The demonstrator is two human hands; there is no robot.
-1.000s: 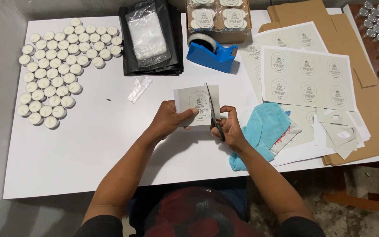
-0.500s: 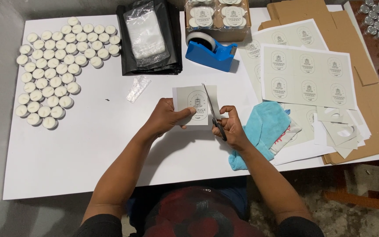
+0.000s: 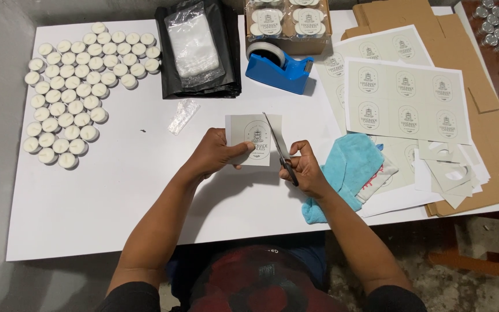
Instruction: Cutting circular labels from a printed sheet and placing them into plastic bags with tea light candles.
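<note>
My left hand (image 3: 213,153) pinches a small grey printed label square (image 3: 250,134) by its lower left corner, holding it above the white table (image 3: 116,190). My right hand (image 3: 304,167) grips black-handled scissors (image 3: 278,147). Their blades point up and away and run along the right side of the label's oval design. A strip of the label lies to the right of the blades.
Many white tealight candles (image 3: 70,92) cover the far left. A black bag with clear plastic (image 3: 194,49), a blue tape dispenser (image 3: 278,68) and a box of packed candles (image 3: 287,20) stand at the back. Label sheets (image 3: 405,101), offcuts (image 3: 449,173), cardboard and a blue cloth (image 3: 347,170) lie right.
The label has turned slightly anticlockwise and shifted left in my left hand. The scissor blades have tilted further left along the label's right side.
</note>
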